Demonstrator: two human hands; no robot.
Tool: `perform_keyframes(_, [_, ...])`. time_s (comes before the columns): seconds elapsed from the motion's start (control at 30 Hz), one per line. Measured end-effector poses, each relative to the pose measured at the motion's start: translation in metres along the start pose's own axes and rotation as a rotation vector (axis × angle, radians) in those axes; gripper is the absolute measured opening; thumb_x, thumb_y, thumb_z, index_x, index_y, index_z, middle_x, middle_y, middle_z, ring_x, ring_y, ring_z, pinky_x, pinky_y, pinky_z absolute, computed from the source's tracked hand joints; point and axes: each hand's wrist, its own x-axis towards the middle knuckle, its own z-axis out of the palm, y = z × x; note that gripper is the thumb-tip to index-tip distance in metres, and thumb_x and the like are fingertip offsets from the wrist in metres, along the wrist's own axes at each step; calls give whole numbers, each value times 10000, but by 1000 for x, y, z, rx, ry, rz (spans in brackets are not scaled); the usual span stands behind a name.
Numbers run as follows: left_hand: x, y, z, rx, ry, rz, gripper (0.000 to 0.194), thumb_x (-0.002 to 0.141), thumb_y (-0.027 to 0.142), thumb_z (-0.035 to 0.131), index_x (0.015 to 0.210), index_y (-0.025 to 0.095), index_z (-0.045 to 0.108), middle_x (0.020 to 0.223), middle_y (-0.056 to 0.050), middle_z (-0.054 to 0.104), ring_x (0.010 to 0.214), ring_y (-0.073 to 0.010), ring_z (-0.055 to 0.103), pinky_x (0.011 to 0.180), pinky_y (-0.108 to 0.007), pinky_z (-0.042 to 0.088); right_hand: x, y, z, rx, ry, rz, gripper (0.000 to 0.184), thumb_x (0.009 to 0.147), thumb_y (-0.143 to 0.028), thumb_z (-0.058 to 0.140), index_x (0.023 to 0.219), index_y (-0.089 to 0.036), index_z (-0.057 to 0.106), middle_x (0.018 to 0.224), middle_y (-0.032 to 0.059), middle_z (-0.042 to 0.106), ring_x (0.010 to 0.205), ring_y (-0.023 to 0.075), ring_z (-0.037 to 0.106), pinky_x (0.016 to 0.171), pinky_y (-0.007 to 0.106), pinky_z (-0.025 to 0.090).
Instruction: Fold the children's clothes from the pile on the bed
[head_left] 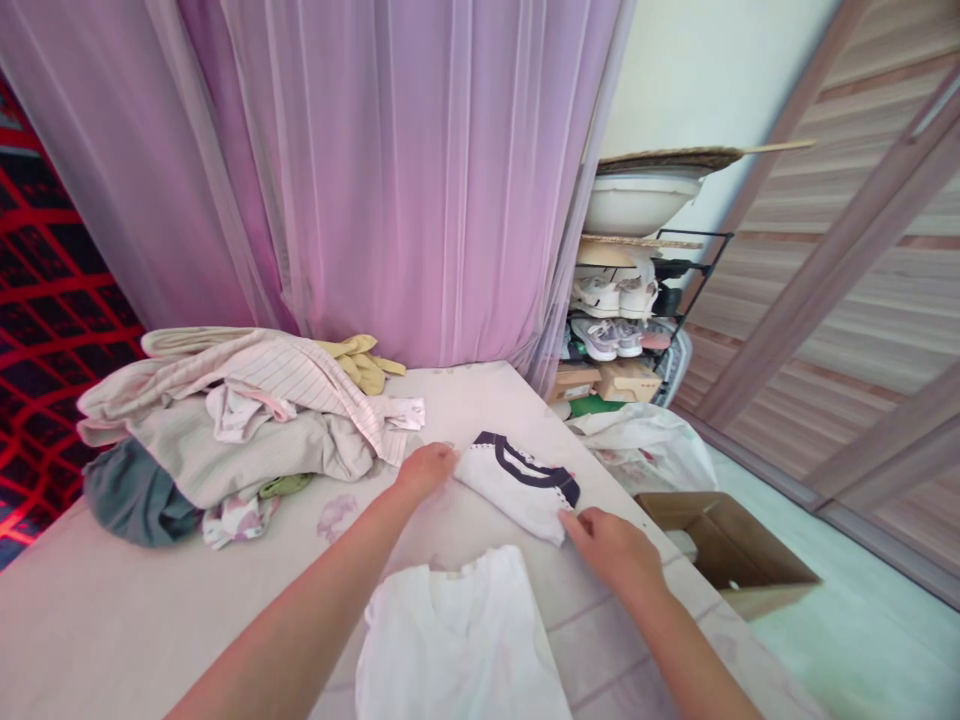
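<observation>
A small white garment with navy trim [519, 490] lies folded on the pale tiled surface [127, 610]. My left hand [424, 470] grips its left edge, and my right hand [611, 550] pinches its lower right corner. Nearer to me lies a plain white T-shirt [459, 640], touched by neither hand. To the left rises a loose pile of mixed clothes [240, 430], in beige, grey and pale pink. Behind that pile is a crumpled yellow cloth item [360, 365].
A sheer pink curtain [390, 170] hangs behind the surface. Past its right edge are a white plastic bag [645, 450], a metal shoe rack with sneakers [611, 310] and a white basin [637, 205]. An open cardboard box [724, 545] sits on the floor beside the surface.
</observation>
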Motion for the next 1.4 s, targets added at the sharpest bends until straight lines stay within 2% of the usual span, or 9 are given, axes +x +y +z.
perform_keyframes(0.17, [29, 11, 21, 1, -98, -64, 302, 816, 391, 462, 829, 177, 674, 654, -43, 693, 587, -181, 646, 510, -239, 436, 17, -17, -5, 48, -105, 64, 374, 804, -499, 415, 836, -205, 644, 914, 118, 690, 888, 276, 637, 693, 344, 438])
perform_keyframes(0.37, [39, 16, 27, -11, -96, -67, 109, 621, 282, 641, 636, 177, 617, 684, -50, 685, 740, -222, 656, 581, -241, 448, 26, -21, 1, 238, -3, 81, 262, 800, -346, 428, 872, -198, 632, 847, 92, 681, 836, 237, 629, 676, 307, 413])
perform_keyframes(0.47, [37, 20, 28, -88, -68, -57, 139, 577, 224, 666, 704, 187, 621, 834, -41, 697, 876, -225, 639, 645, -232, 464, 25, -22, 12, 598, 28, 106, 388, 780, -415, 486, 1081, -192, 586, 818, 57, 678, 762, 205, 625, 638, 281, 416])
perform_keyframes(0.63, [25, 20, 37, -367, -112, -109, 437, 701, 217, 602, 1131, 157, 556, 930, -64, 679, 762, -158, 643, 572, -213, 495, 25, -14, 28, 1069, -3, 129, 797, 746, -420, 546, 1440, -217, 211, 706, -10, 646, 604, 176, 595, 546, 258, 395])
perform_keyframes(0.77, [19, 18, 34, -566, -127, -96, 649, 762, 209, 565, 1376, 237, 357, 903, -17, 654, 630, -87, 597, 522, -176, 486, 49, -4, 4, 777, 54, 52, 903, 711, -277, 576, 1475, -158, 110, 587, -53, 569, 559, 171, 551, 550, 257, 375])
perform_keyframes(1.0, [45, 31, 14, -837, 167, 167, 490, 771, 227, 580, 1257, 279, 545, 973, 3, 618, 683, -73, 579, 544, -156, 475, 126, -35, -55, 422, 336, -88, 713, 807, -271, 472, 1461, -201, 197, 880, 42, 667, 777, 211, 616, 664, 286, 418])
perform_keyframes(1.13, [62, 18, 29, -460, 224, 171, 549, 762, 192, 579, 1305, 214, 500, 1133, -60, 630, 919, -175, 623, 781, -291, 523, 159, -49, -30, 307, 321, -58, 620, 857, -272, 424, 1447, -195, 251, 1106, 95, 647, 971, 238, 606, 799, 320, 440])
perform_keyframes(1.23, [64, -5, 47, -155, 273, 250, 496, 727, 180, 611, 1221, 161, 572, 1297, -123, 549, 1215, -270, 477, 1046, -408, 360, 165, -51, 1, 159, 278, -32, 535, 871, -274, 418, 1395, -173, 373, 1280, 134, 553, 1139, 260, 523, 919, 368, 406])
perform_keyframes(1.4, [62, -29, 60, 20, 285, 437, 544, 781, 193, 523, 1321, 169, 473, 1389, -103, 475, 1294, -238, 403, 1109, -416, 280, 154, -74, 19, 65, 466, -231, 475, 929, -364, 313, 1373, -225, 409, 1482, 99, 324, 1351, 265, 265, 1071, 494, 215])
